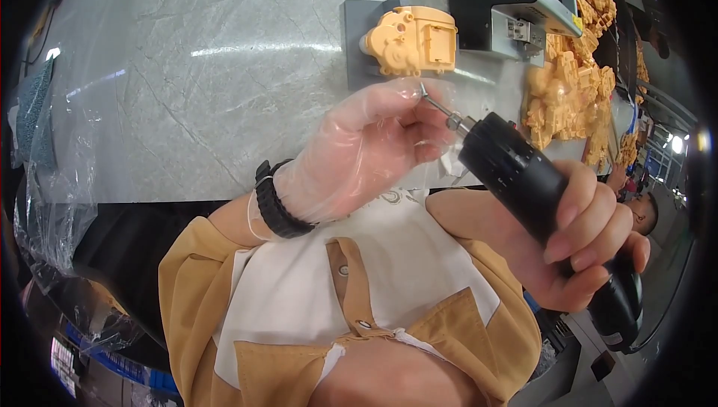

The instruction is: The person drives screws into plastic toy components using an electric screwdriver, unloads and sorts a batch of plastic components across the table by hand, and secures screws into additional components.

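Note:
My right hand [591, 235] is wrapped around a black electric screwdriver [516, 171], tilted so that its bit points up and left. At the bit's tip, my left hand [359, 138], in a clear plastic glove, has its thumb and fingers pinched together. A tiny bright metal piece shows there, too small to name surely. Just beyond the fingertips, an orange plastic housing [407, 41] sits on a grey block fixture [359, 59], with its molded face upward.
A black and metal machine [508, 11] stands at the back right. Beside it lies a heap of orange plastic parts [568, 93]. A teal bag [35, 112] and clear plastic film [56, 213] are at the left edge of the grey table [202, 100]. Another person [642, 213] is at far right.

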Tool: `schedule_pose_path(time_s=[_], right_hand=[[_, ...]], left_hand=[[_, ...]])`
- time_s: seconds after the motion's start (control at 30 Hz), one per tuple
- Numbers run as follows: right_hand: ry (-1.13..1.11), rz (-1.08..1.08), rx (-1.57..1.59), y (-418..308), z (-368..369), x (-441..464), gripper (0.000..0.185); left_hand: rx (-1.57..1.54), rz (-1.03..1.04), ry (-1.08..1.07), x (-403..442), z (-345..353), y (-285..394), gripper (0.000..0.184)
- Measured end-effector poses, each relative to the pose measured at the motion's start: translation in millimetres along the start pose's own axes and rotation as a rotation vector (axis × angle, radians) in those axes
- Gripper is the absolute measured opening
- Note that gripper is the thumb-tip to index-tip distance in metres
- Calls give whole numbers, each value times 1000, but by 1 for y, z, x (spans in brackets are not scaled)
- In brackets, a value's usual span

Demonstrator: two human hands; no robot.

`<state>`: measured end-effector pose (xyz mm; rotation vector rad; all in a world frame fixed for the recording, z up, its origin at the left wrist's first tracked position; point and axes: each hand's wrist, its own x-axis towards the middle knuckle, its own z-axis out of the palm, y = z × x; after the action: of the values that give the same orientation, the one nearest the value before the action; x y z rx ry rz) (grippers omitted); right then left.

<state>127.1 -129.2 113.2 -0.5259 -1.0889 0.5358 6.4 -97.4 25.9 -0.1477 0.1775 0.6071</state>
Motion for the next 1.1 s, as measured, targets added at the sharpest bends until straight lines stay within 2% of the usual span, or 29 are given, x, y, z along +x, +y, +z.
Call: schedule_pose_path(time_s=[0.1, 0.17, 0.2, 0.27, 0.3, 0.37, 0.4, 0.43, 0.5, 0.6, 0.7, 0.83, 0.9, 1.1], right_hand=[[8, 6, -9, -1, 0, 1, 23], [15, 5, -2, -1, -1, 1, 23], [15, 7, -4, -1, -2, 2, 23], [-16, 71, 89, 0, -5, 4, 24], [-16, 74, 87, 2, -7, 5, 24], [70, 76, -25, 9, -11, 7, 26], [41, 153, -62, 13, -19, 9, 30], [40, 153, -66, 23, -23, 9, 30], [73, 200, -190, 43, -29, 10, 44], [116, 247, -128, 51, -27, 7, 44], [143, 283, -157, 55, -20, 7, 45], [151, 304, -179, 64, -18, 7, 46], [164, 314, -213, 67, -18, 8, 47], [168, 316, -200, 71, -15, 7, 48]], left_hand=[[60, 11, 17, -3, 2, 2, 27], [248, 124, -25, -4, 2, 3, 32], [245, 123, -23, -4, 3, 3, 32], [765, 437, -30, -4, 3, 5, 41], [762, 435, -28, -1, -3, 8, 41], [1474, 1135, 102, 12, -22, 25, 40], [1842, 1186, 120, 10, -28, 43, 44], [1838, 1185, 118, 15, -35, 50, 44], [2122, 994, 81, 24, -47, 54, 51], [2205, 879, 29, 27, -40, 43, 57], [2328, 797, 77, 26, -44, 38, 61], [2318, 765, 55, 27, -54, 43, 67], [2336, 846, 110, 30, -57, 40, 72], [2263, 948, 154, 35, -62, 38, 64]])
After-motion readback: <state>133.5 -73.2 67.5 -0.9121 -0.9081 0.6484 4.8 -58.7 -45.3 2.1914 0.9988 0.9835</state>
